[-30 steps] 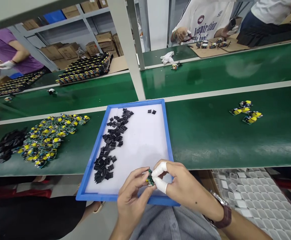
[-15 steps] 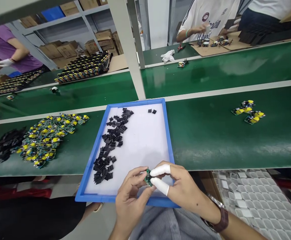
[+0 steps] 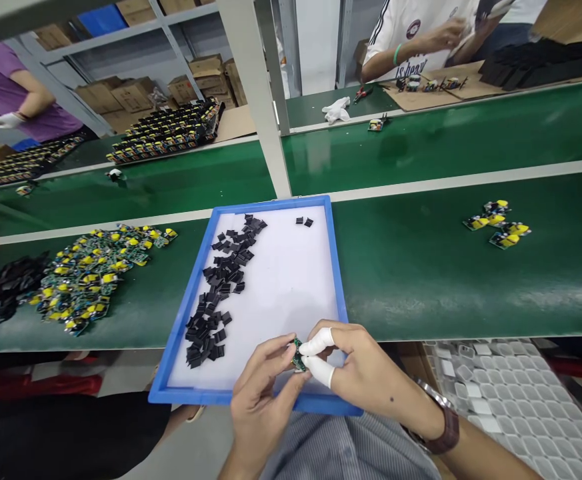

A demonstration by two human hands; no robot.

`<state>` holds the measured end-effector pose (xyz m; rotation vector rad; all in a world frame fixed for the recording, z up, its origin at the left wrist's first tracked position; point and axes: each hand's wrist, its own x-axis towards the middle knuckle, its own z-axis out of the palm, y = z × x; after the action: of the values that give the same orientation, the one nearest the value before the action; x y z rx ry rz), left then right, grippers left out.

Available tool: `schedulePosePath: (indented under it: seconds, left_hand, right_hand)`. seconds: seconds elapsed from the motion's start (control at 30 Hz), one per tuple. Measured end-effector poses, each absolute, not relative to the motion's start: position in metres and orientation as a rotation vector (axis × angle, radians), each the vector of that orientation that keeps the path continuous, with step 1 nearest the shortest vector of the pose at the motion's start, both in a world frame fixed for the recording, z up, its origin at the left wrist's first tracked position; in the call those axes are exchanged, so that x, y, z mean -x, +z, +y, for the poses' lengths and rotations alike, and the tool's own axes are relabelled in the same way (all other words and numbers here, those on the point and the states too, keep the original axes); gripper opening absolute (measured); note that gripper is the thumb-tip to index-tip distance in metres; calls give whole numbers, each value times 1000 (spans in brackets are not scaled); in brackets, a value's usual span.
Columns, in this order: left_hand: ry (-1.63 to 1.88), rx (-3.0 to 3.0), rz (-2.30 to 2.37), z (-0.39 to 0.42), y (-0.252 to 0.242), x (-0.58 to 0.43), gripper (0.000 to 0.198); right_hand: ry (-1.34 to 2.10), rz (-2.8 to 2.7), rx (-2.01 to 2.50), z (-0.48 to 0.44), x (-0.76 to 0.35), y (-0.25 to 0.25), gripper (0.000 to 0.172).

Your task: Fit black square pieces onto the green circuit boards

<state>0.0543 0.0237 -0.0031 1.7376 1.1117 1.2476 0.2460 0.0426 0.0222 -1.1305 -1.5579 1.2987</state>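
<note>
A small green circuit board [image 3: 298,357] is held over the near edge of the blue-rimmed tray [image 3: 338,287]. My left hand [image 3: 265,387] grips it from the left between thumb and fingers. From the right, my right hand [image 3: 358,367] pinches at its face with thumb and forefinger, both in white finger cots. Whether a small part sits between those fingertips is hidden. Many black folded pieces [image 3: 225,270] lie along the tray's left side, and two more black pieces [image 3: 304,221] rest near its far edge.
Left of the tray lies a heap of circuit boards with yellow parts [image 3: 85,273], beside a black pile [image 3: 15,283]. Several boards [image 3: 501,223] sit on the green belt [image 3: 411,267] at right. A metal post [image 3: 261,100] rises behind the tray. Co-workers stand across the line.
My hands stay at the board, with the right one shifted slightly left. Across the line, a co-worker's hands have risen and moved right; the small board on the far belt has slid right.
</note>
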Motion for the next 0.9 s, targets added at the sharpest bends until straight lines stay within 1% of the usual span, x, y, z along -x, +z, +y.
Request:
schedulePosePath:
  seconds: [0.1, 0.17, 0.23, 0.37, 0.53, 0.67, 0.8, 0.9]
  left_hand:
    - [1204, -1770, 1146, 24, -5, -53, 44]
    - [1192, -1751, 1170, 24, -5, -54, 45]
    - [1194, -1744, 1193, 24, -5, -56, 48]
    - [1248, -1843, 1217, 22, -3, -62, 52]
    - [1351, -1994, 1237, 19, 0, -66, 59]
    - [1367, -2069, 1253, 19, 1, -64, 61]
    - [1333, -2149, 1238, 19, 2, -62, 62]
    - [1351, -2181, 1223, 20, 3, -63, 65]
  right_hand:
    - [1358, -1605, 1097, 45, -251, 22, 26]
    - [1417, -1603, 1077, 45, -255, 20, 27]
    - [1443, -1556, 1095, 42, -257, 18, 24]
    - [1354, -1557, 1111, 33, -256, 15, 27]
    - [1285, -1662, 1039, 24, -251, 18, 19]
    - [1240, -1638, 1028, 23, -247, 17, 24]
    - [1248, -1683, 966, 25, -246, 16, 34]
    - [1242, -1723, 907, 26, -246, 15, 36]
